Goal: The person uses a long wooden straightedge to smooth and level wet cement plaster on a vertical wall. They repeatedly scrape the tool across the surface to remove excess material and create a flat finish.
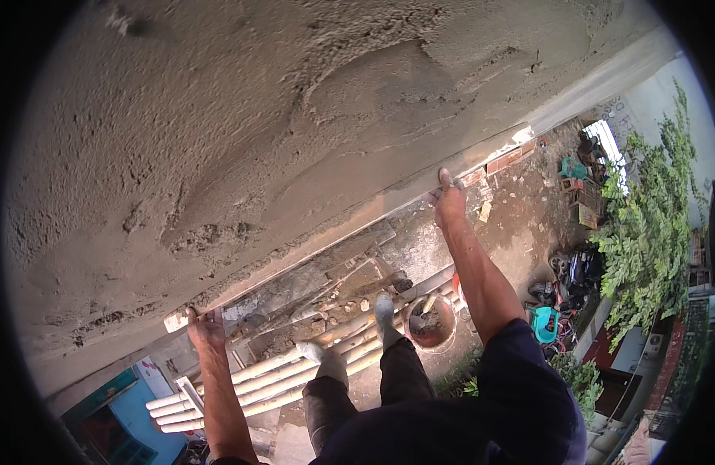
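A long straight board, pale along its edge, lies slantwise against the lower part of a wall of wet grey plaster. My left hand grips it near its left end, with the thumb on the upper side and the fingers partly hidden beneath. Further right and higher in the picture, my right hand holds the same board, its thumb laid along the upper face. The plaster is rough at left, with smoother trowelled patches and ridges toward the right.
My grey boots rest on a scaffold of bamboo poles high above the ground. Beside the right boot stands a bucket of mortar with a handled tool in it. Far below are bricks, motorbikes, a turquoise basin and a leafy tree.
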The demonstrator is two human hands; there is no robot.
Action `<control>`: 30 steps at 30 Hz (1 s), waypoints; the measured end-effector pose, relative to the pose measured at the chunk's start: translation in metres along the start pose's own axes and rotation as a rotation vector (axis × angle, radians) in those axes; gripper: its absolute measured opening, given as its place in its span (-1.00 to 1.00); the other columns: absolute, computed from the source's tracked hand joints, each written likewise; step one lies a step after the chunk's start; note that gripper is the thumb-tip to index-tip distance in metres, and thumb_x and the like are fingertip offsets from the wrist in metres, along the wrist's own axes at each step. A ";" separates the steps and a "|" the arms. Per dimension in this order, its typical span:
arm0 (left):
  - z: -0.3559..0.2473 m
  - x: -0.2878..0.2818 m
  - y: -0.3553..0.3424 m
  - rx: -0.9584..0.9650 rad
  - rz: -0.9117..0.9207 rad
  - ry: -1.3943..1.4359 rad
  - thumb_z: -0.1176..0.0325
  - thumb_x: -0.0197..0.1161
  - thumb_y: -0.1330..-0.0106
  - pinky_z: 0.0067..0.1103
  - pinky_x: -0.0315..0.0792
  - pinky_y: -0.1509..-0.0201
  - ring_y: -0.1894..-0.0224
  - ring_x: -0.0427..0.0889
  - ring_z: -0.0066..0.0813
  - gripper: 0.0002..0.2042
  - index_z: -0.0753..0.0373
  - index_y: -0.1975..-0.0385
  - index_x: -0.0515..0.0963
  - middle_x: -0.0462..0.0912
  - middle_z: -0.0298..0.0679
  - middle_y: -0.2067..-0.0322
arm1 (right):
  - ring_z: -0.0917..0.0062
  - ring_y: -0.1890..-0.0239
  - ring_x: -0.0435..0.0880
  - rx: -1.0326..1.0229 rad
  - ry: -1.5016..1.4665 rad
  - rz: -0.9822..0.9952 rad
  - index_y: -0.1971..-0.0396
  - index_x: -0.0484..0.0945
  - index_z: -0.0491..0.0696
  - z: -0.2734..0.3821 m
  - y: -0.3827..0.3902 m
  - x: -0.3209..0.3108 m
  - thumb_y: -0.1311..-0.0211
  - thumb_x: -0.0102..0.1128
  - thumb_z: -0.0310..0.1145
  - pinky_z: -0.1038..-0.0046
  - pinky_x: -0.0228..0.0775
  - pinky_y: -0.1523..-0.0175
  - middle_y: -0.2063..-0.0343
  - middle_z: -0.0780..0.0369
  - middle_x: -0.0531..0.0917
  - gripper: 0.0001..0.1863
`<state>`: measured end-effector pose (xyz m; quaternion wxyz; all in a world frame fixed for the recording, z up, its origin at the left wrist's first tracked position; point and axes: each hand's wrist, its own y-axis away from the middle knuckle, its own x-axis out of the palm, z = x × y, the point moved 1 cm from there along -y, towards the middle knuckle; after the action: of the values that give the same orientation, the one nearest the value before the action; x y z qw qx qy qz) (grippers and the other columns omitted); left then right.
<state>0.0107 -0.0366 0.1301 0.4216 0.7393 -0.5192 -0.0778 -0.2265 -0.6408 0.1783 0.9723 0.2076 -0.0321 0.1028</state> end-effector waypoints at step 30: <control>0.020 0.169 0.169 0.100 0.099 0.039 0.07 -0.22 -0.57 0.06 0.39 -0.30 -0.30 0.36 0.01 -0.57 0.19 -0.26 0.27 0.31 -0.08 -0.28 | 0.41 0.37 0.66 -0.352 -0.105 -0.126 -0.21 0.22 -0.27 0.171 -0.140 -0.091 -0.43 0.04 -0.06 0.50 0.53 0.59 0.18 0.04 0.57 -0.38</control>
<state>-0.0431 -0.2062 0.2914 0.3975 0.7342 -0.5502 -0.0167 -0.2893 -0.8531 0.2695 0.9951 0.0409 -0.0871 0.0238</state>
